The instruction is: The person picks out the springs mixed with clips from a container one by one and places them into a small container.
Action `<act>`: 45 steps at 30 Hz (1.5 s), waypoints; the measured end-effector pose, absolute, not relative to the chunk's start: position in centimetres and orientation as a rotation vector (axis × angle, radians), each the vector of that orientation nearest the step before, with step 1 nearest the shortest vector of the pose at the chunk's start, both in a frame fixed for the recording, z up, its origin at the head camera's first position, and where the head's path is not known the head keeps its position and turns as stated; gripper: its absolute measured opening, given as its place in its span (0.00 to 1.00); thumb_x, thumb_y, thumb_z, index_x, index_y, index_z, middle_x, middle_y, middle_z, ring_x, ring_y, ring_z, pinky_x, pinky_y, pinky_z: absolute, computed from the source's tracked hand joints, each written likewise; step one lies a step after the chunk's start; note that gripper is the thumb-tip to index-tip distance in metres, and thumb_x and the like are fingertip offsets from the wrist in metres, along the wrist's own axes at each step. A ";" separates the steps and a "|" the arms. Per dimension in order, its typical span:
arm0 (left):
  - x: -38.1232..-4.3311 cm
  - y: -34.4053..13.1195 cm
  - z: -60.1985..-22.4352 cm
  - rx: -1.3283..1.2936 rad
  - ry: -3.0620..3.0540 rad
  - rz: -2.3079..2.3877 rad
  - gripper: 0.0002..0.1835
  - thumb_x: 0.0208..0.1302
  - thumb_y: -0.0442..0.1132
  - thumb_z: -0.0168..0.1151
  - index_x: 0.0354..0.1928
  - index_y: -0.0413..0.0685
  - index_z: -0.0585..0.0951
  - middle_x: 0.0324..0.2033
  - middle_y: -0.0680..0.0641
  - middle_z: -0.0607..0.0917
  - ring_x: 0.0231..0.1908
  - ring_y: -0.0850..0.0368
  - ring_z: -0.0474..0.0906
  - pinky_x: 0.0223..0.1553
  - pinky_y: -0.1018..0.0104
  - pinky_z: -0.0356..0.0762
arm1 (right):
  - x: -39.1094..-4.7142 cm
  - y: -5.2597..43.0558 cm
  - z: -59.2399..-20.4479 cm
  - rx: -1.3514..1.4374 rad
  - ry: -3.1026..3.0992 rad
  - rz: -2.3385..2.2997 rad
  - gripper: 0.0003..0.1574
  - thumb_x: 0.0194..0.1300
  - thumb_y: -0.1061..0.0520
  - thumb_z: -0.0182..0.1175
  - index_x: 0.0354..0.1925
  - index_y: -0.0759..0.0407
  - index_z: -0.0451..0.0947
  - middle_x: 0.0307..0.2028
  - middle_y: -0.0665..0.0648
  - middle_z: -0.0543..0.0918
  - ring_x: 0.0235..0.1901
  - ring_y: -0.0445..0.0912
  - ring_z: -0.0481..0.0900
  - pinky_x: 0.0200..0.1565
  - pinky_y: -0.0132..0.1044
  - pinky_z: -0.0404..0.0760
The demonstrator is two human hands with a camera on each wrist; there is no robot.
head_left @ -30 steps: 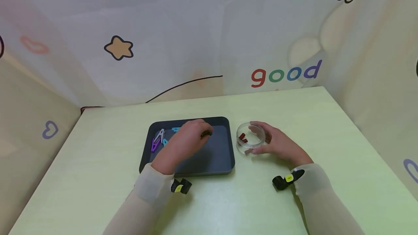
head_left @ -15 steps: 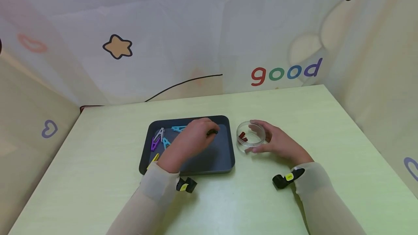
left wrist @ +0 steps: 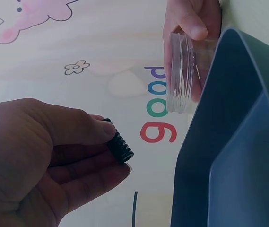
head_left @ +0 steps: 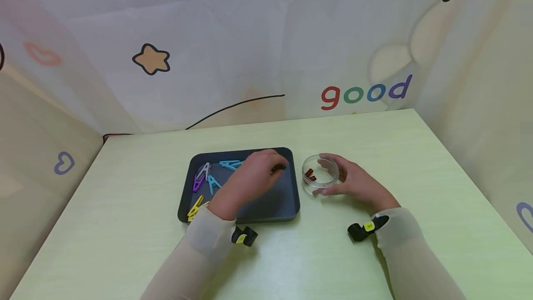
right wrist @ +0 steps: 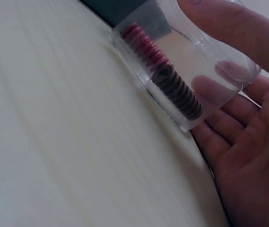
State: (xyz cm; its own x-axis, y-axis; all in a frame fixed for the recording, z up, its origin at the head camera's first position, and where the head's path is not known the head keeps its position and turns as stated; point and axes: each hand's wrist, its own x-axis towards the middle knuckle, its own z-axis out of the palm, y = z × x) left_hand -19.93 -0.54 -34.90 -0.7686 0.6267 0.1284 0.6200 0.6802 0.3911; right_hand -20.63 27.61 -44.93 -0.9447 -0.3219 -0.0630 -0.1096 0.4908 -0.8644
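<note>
Between thumb and fingers, my left hand pinches a small black coil spring. It hovers over the right part of the dark tray, left of a clear round jar. My right hand holds the jar from its right side, thumb and fingers around the wall. Inside, near the bottom, lie a red spring and a dark brown spring, best seen in the right wrist view. The jar stands upright on the table without a lid.
On the tray's left side lie small plastic clips: purple, pale lilac, light blue and yellow. The left forearm hides some of the tray. Behind the light table hangs a printed cloth.
My left hand has moved right across the tray toward the jar with the black spring, uncovering blue and yellow clips. My right hand and the jar have stayed in place.
</note>
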 end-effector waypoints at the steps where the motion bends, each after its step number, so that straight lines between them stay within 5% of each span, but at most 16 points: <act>1: -19.9 -0.5 -34.9 1.059 2.861 0.661 0.12 0.68 0.35 0.57 0.50 0.45 0.83 0.47 0.47 0.84 0.46 0.55 0.79 0.50 0.62 0.80 | -20.6 27.6 -44.9 -0.372 2.520 -1.439 0.57 0.45 0.43 0.77 0.70 0.34 0.58 0.69 0.51 0.69 0.70 0.52 0.64 0.67 0.55 0.65; 45: -19.9 3.1 -34.7 1.095 2.809 0.691 0.13 0.68 0.36 0.58 0.51 0.47 0.84 0.47 0.49 0.85 0.48 0.57 0.79 0.53 0.65 0.78 | -20.6 27.7 -44.7 -0.358 2.508 -1.435 0.57 0.47 0.43 0.76 0.70 0.35 0.58 0.69 0.50 0.68 0.69 0.52 0.63 0.66 0.56 0.67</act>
State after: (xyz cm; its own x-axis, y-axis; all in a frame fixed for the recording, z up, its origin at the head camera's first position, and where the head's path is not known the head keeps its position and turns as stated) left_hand -19.85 3.10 -34.71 -0.7484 0.6533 0.1142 0.6317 0.6498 0.4227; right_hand -20.60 27.71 -44.67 -0.9437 -0.3216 -0.0772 -0.0965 0.4909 -0.8658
